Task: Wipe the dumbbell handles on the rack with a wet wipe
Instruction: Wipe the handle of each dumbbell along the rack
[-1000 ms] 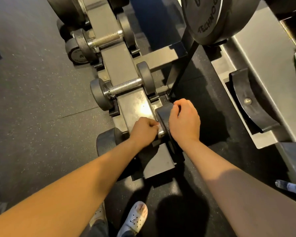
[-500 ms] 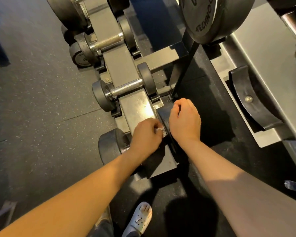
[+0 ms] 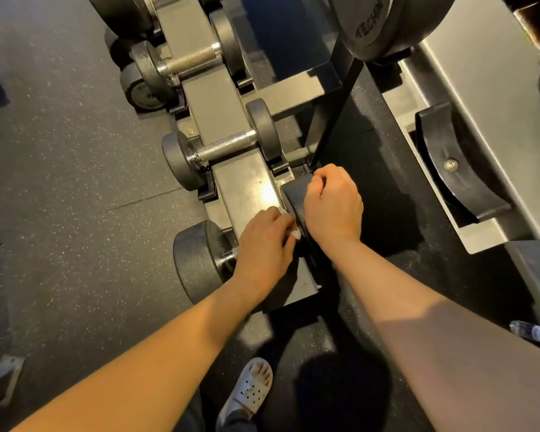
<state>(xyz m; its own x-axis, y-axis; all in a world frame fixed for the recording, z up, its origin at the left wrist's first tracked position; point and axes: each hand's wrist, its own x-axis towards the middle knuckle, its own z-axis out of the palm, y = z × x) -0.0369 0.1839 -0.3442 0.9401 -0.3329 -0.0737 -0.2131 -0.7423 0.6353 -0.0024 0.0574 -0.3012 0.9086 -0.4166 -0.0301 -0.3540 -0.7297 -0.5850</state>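
Both hands work the nearest dumbbell (image 3: pixel 197 260) at the rack's (image 3: pixel 247 185) near end: left hand (image 3: pixel 264 244), clutching the wet wipe (image 3: pixel 289 227), has slid along the handle (image 3: pixel 228 256) leftward; right hand (image 3: pixel 332 207) grips the right head (image 3: pixel 293 196); farther handles (image 3: pixel 225 148) likely remain.

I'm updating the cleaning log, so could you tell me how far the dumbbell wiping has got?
Done: no handle shows as clearly wiped. In hand: the left hand holds the wet wipe on the handle of the nearest dumbbell while the right hand grips its head. Left: possibly the middle dumbbell and far dumbbell, handles bare.
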